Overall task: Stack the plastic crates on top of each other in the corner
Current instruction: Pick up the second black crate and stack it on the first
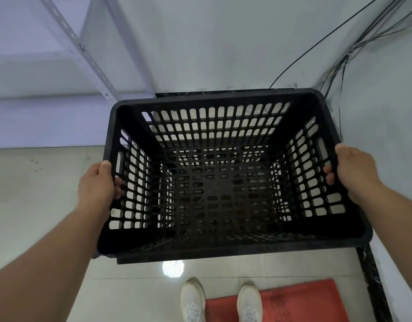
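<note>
I look straight down into a black slotted plastic crate (223, 245) in the room's corner. Through its perforated floor more dark crate lattice shows beneath it, and a second dark rim (154, 260) juts out under its near edge, so it sits over at least one other crate. My left hand (97, 187) grips the crate's left side, fingers hooked through the handle slot. My right hand (353, 170) grips the right side the same way. The crate is empty inside.
White walls meet behind the crate, with a black skirting strip (372, 275) along the right wall. Loose black cables (339, 66) hang at the upper right. A perforated metal rack upright (93, 66) stands at left. A red mat (293, 300) lies under my white shoes (193, 298).
</note>
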Available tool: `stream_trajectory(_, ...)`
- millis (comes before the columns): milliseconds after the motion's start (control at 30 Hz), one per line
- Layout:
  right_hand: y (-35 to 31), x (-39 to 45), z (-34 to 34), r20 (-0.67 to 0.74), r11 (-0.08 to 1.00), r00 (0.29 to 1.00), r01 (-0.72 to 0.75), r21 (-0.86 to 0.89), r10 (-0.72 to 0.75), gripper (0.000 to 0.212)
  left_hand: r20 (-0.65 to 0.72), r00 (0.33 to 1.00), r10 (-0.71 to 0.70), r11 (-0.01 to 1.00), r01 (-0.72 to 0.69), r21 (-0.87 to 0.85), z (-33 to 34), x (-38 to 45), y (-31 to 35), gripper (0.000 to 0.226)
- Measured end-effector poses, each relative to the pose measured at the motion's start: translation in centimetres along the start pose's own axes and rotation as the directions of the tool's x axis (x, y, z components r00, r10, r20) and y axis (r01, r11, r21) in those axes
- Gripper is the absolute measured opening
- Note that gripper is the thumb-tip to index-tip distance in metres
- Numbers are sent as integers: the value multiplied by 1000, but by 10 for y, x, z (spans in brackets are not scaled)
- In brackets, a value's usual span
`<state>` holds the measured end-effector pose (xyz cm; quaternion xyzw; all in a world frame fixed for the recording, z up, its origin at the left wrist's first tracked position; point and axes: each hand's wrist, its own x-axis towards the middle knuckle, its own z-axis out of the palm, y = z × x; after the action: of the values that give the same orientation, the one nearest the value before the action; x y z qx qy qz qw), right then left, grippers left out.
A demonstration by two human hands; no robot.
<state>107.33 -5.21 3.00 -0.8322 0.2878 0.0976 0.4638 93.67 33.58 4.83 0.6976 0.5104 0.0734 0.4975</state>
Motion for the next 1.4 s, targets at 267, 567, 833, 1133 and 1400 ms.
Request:
stream_trajectory(267,-6,1,-2,-13,999,999,33,-11,-34,30,1,1000,-12,999,12,-47,-1,1,0,26)
stream_trajectory(567,-1,6,-3,-19,998,998,52,-19,-52,33,-25,999,-25,999,23,-45,6,-1,2,25)
stream_trajectory(833,-10,14,-10,5,996,998,61,-64,-61,30,2,999,-44,998,44,-37,17,3,3,24)
stream_trajectory(1133,2,16,-7,6,997,999,41,-60,-41,34,-12,1000,8,998,-8,57,18,3,0,23)
stream_trajectory(1400,3,12,-6,29,986,997,80,-146,-77,38,-1,998,67,987,-66,144,21,5,-6,30)
